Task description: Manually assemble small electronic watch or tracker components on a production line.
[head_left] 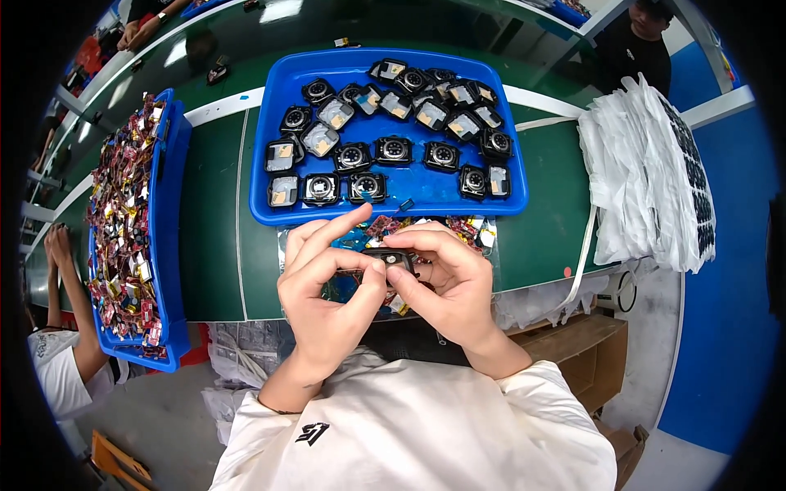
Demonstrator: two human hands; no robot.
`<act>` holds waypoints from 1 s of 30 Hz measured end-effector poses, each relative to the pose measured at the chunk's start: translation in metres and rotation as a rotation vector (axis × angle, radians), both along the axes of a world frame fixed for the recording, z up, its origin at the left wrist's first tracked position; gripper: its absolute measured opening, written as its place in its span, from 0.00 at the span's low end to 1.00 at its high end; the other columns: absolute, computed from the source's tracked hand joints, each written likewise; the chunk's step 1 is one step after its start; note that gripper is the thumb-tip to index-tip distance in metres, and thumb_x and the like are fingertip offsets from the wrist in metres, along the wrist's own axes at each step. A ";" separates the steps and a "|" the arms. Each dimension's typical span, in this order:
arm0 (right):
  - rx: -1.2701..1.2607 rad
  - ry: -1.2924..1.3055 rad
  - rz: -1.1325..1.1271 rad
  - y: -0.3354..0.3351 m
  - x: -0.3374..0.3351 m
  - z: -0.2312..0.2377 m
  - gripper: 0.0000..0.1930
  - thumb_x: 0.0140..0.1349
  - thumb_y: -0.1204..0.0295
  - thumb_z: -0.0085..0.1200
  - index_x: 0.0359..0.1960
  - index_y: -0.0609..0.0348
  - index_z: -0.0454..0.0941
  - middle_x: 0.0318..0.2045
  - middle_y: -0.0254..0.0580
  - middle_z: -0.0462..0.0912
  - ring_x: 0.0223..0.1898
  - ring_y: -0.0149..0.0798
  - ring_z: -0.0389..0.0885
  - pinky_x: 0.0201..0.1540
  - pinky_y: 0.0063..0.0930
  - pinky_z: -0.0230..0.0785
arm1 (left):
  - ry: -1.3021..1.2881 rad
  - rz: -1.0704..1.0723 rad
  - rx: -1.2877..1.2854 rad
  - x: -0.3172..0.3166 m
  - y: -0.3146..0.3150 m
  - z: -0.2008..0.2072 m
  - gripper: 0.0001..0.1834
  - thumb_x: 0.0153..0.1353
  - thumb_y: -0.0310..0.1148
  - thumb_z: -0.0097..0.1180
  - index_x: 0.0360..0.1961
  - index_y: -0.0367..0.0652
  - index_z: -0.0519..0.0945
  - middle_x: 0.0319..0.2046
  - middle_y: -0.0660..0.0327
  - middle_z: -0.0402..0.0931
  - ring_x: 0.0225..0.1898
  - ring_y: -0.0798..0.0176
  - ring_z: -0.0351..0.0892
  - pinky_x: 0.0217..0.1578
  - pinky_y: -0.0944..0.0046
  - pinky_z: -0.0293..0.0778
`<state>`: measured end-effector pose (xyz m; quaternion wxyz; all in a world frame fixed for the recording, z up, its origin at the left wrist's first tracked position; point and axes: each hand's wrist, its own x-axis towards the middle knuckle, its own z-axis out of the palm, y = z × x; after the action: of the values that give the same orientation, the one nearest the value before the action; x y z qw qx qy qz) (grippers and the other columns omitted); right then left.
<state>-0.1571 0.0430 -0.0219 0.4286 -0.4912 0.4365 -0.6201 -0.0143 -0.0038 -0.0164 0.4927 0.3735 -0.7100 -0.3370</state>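
Just in front of my chest, both hands hold a black smartwatch case (393, 257) between them. The thumb and index finger of my left hand (327, 282) pinch its left side, and the other fingers fan out above. Around the right side close the thumb and fingers of my right hand (449, 282). A small round pale part shows on the case; its other details are too small to tell. Beyond my hands lies a blue tray (259, 172) with many black smartwatch cases (395, 150). Under my hands spreads a pile of small wired parts (471, 229), partly covered by them.
At left stands a long blue bin (168, 270) heaped with red-wired small parts (123, 237). A tall stack of white plastic sheets (618, 176) rises at right on the green table (217, 204). A co-worker's hands (57, 245) are at far left; another person (634, 49) is at upper right.
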 end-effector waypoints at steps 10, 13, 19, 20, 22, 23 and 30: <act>0.022 -0.012 -0.016 0.000 0.000 0.000 0.13 0.57 0.85 0.55 0.45 0.68 0.77 0.45 0.42 0.73 0.42 0.28 0.77 0.36 0.18 0.80 | 0.076 -0.054 0.107 -0.002 -0.002 0.000 0.03 0.44 0.20 0.61 0.22 0.38 0.81 0.39 0.56 0.83 0.39 0.62 0.75 0.42 0.65 0.69; 0.017 0.006 -0.026 0.000 0.001 -0.001 0.13 0.57 0.84 0.55 0.45 0.68 0.77 0.45 0.43 0.73 0.42 0.28 0.77 0.36 0.18 0.80 | 0.069 -0.047 0.106 -0.003 -0.002 0.000 0.03 0.44 0.20 0.61 0.22 0.39 0.81 0.38 0.57 0.83 0.39 0.63 0.75 0.42 0.65 0.69; -0.045 0.061 -0.056 -0.001 0.001 -0.003 0.11 0.57 0.84 0.55 0.43 0.69 0.77 0.44 0.45 0.75 0.40 0.29 0.79 0.36 0.18 0.81 | 0.070 -0.028 0.102 -0.006 0.001 0.001 0.03 0.44 0.20 0.62 0.21 0.39 0.81 0.38 0.58 0.83 0.39 0.62 0.75 0.41 0.65 0.70; -0.049 0.037 -0.071 -0.001 0.003 -0.003 0.10 0.57 0.84 0.55 0.42 0.69 0.77 0.43 0.45 0.75 0.39 0.29 0.79 0.35 0.18 0.81 | 0.070 -0.029 0.102 -0.007 0.001 0.000 0.03 0.44 0.20 0.62 0.21 0.39 0.81 0.38 0.58 0.83 0.39 0.62 0.75 0.41 0.65 0.70; -0.053 0.012 -0.086 -0.001 0.003 -0.003 0.10 0.58 0.84 0.55 0.41 0.69 0.78 0.42 0.46 0.76 0.39 0.29 0.80 0.35 0.18 0.81 | 0.029 0.002 0.046 -0.007 0.001 -0.002 0.03 0.44 0.20 0.62 0.22 0.39 0.81 0.38 0.58 0.83 0.39 0.62 0.75 0.40 0.65 0.70; -0.076 0.024 -0.082 -0.002 0.002 -0.003 0.09 0.58 0.85 0.55 0.41 0.70 0.78 0.42 0.46 0.76 0.39 0.29 0.79 0.35 0.17 0.81 | 0.029 0.002 0.046 -0.008 0.001 -0.001 0.03 0.44 0.20 0.62 0.22 0.39 0.81 0.38 0.58 0.83 0.39 0.62 0.75 0.40 0.65 0.70; -0.060 -0.076 -0.142 0.002 -0.002 -0.001 0.09 0.55 0.86 0.56 0.39 0.70 0.76 0.38 0.48 0.78 0.41 0.34 0.78 0.44 0.23 0.72 | -0.032 0.009 -0.128 -0.005 0.005 0.004 0.07 0.43 0.21 0.65 0.27 0.39 0.84 0.39 0.58 0.83 0.35 0.61 0.75 0.38 0.65 0.71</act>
<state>-0.1591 0.0453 -0.0229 0.3851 -0.4476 0.4348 -0.6799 -0.0196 0.0012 -0.0121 0.5056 0.3500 -0.7362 -0.2825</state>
